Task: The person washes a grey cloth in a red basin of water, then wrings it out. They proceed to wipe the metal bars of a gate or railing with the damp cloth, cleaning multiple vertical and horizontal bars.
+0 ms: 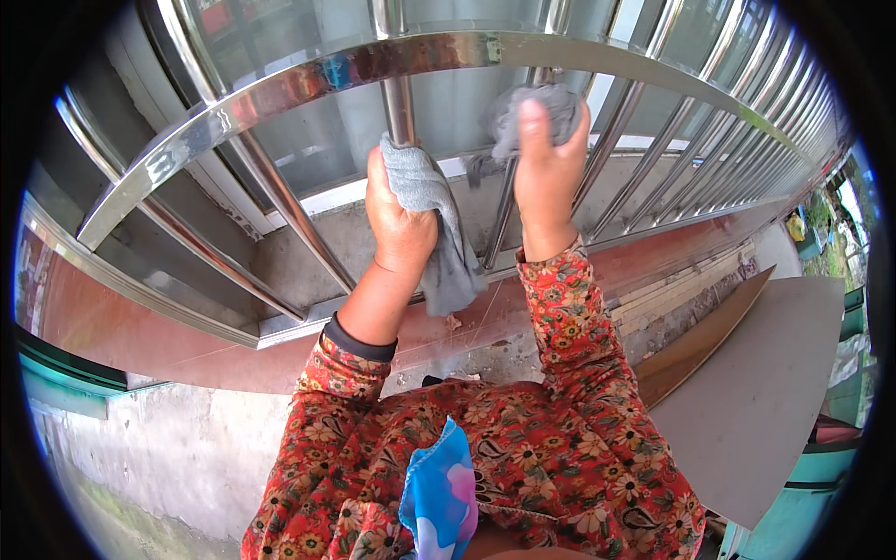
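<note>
A window guard of shiny metal bars [280, 198] with a flat crossbar [434, 58] stands in front of me. My left hand [399, 217] is closed with a light grey cloth [417, 174] around one upright bar, below the crossbar. The cloth's loose end hangs down past my wrist. To its right, my right hand [549, 173] presses a darker grey, crumpled cloth [534, 114] against another upright bar, just under the crossbar. This cloth and the fingers are smeared by motion, and most of the fingers are hidden behind it.
Behind the bars is a window with a pale frame [322, 198]. A reddish tiled ledge [140, 313] runs below the guard. At the right lean a large grey board [756, 401] and a brown wooden panel [700, 341]. Teal objects [821, 476] stand at the lower right.
</note>
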Motion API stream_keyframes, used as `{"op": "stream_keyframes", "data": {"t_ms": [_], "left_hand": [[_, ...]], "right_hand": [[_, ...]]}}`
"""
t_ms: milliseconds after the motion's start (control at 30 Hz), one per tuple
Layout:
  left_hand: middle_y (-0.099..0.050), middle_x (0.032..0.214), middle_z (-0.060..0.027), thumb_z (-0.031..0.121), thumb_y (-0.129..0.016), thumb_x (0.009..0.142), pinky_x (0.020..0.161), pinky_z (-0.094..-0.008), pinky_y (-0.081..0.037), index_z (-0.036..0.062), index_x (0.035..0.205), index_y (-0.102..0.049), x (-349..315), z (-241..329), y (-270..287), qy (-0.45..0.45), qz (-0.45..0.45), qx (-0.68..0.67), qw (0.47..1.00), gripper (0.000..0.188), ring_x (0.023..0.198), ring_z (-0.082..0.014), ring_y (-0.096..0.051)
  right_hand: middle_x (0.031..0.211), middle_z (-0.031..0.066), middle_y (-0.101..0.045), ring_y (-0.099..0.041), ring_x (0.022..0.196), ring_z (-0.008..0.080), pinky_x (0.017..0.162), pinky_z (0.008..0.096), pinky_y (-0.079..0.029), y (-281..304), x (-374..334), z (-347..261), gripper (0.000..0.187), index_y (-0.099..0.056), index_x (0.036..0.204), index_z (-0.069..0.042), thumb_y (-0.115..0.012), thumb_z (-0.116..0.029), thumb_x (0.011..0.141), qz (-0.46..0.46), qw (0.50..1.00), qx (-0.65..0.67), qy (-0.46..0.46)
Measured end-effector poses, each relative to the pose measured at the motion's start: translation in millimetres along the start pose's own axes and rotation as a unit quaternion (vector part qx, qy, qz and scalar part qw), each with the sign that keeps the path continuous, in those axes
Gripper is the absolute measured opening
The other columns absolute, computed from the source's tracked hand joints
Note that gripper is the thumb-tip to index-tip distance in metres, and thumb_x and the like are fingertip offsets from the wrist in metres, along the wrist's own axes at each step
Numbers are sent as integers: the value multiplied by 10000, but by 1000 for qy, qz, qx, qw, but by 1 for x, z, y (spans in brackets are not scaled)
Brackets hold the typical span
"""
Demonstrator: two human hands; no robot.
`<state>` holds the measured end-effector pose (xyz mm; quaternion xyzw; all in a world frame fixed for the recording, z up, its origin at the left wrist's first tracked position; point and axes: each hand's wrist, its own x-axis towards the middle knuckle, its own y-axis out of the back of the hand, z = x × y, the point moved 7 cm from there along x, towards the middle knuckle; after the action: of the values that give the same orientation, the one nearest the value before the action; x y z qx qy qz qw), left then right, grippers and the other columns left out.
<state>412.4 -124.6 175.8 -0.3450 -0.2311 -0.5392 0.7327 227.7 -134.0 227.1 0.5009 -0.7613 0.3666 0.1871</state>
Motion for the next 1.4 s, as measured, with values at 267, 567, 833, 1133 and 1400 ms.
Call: {"op": "stream_keyframes", "data": {"t_ms": [267, 567, 833, 1133, 1400], "left_hand": [[-591, 887, -6, 48, -641, 875, 736, -242, -478, 40, 1089, -529, 0, -4, 0, 21, -11, 9, 1000, 242, 808, -88, -565], [-553, 903, 15, -18, -592, 855, 747, -258, -464, 75, 1041, -528, -66, -53, 19, 63, -40, 61, 995, 218, 807, -97, -540], [-585, 895, -12, -6, -640, 840, 724, -265, -482, 53, 1046, -533, -83, -85, 33, 110, -25, 62, 992, 239, 795, -108, -560], [-562, 929, -19, -71, -588, 843, 721, -277, -486, 61, 1061, -510, -112, -105, 36, 137, -56, -6, 989, 267, 816, -118, -550], [-618, 891, -88, 6, -592, 858, 730, -335, -502, 31, 1038, -492, -127, -99, 43, 112, -126, 155, 973, 207, 798, -210, -618]], "right_hand": [[916, 97, -659, -622, 811, 161, 757, 320, -512, 45, -62, 62, 491, -510, 1161, 41, -781, -90, 773, -81, 983, -161, -29], [879, 56, -621, -579, 786, 104, 725, 275, -499, 68, -115, 104, 376, -513, 1088, -5, -748, -41, 797, -132, 953, -222, -158], [832, 96, -664, -616, 736, 152, 709, 310, -508, 16, -10, 32, 438, -545, 1061, 38, -802, -166, 770, -128, 987, -96, -11], [880, 153, -619, -615, 790, 292, 733, 393, -492, 69, -119, 109, 419, -510, 1060, -1, -777, -146, 772, -140, 951, -249, -114], [1145, 217, -519, -518, 1062, 387, 913, 427, -429, 87, -155, 94, 538, -448, 1205, 20, -735, -178, 795, -271, 858, -433, 52]]}}
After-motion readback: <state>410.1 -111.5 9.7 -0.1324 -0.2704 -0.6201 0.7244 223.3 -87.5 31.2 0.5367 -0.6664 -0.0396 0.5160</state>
